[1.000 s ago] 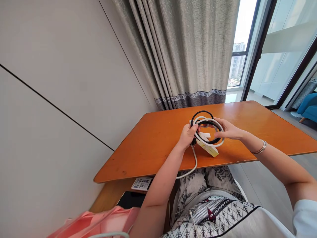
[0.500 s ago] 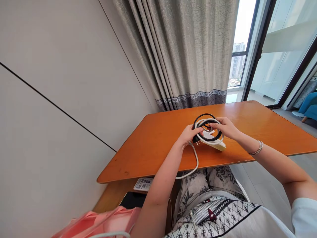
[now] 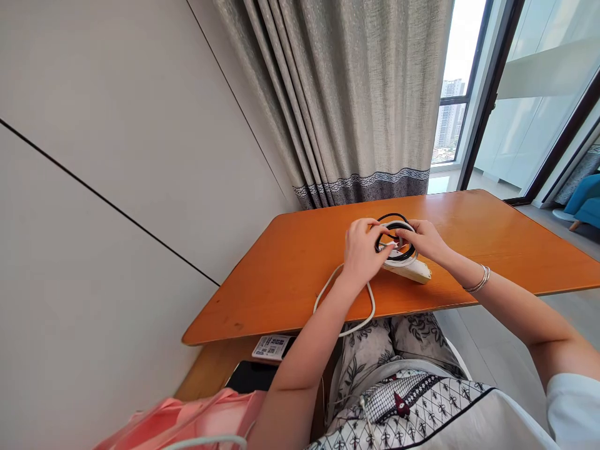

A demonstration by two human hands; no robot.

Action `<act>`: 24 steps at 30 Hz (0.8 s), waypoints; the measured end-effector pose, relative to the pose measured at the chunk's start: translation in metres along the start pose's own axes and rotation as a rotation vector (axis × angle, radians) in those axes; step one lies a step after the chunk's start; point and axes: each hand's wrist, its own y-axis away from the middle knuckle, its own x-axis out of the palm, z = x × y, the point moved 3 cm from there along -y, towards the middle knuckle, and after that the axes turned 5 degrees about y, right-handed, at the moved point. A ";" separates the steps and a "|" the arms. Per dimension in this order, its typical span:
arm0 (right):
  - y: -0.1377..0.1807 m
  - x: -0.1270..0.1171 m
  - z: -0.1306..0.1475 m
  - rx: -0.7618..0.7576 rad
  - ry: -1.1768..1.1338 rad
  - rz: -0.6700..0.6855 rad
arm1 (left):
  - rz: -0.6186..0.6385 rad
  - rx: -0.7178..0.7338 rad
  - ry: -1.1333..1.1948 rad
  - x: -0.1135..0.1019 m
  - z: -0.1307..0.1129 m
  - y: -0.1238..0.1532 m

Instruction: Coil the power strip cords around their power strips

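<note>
A coil of black and white cables hangs between my two hands above the table. My left hand curls round the coil's left side, thumb and fingers closed on it. On the far right side of the loop, my right hand pinches the cables. Behind and below the coil lies a white power strip, partly covered by it. A loose length of white cord loops off the table's front edge near my left wrist. The black plug is hidden behind my left hand.
The orange wooden table stretches left and right of my hands. Below its front edge are a white labelled box, a dark flat object and a pink bag. A grey curtain hangs behind.
My left hand has shifted up and its fingers now wrap over the coil's left side, hiding the plug. More white cord lies looped on the table. My right hand keeps its grip.
</note>
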 end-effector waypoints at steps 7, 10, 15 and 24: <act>0.004 0.012 0.003 -0.043 -0.038 0.059 | 0.280 0.042 -0.217 0.025 -0.008 -0.002; 0.003 0.012 0.005 -0.054 0.057 0.044 | 0.246 0.071 -0.156 0.031 0.002 -0.002; 0.001 0.004 0.016 -0.047 0.318 -0.054 | 0.163 0.130 -0.051 0.030 0.012 0.004; -0.010 -0.009 0.010 -0.161 -0.031 0.069 | 0.147 0.233 0.098 0.013 -0.001 0.005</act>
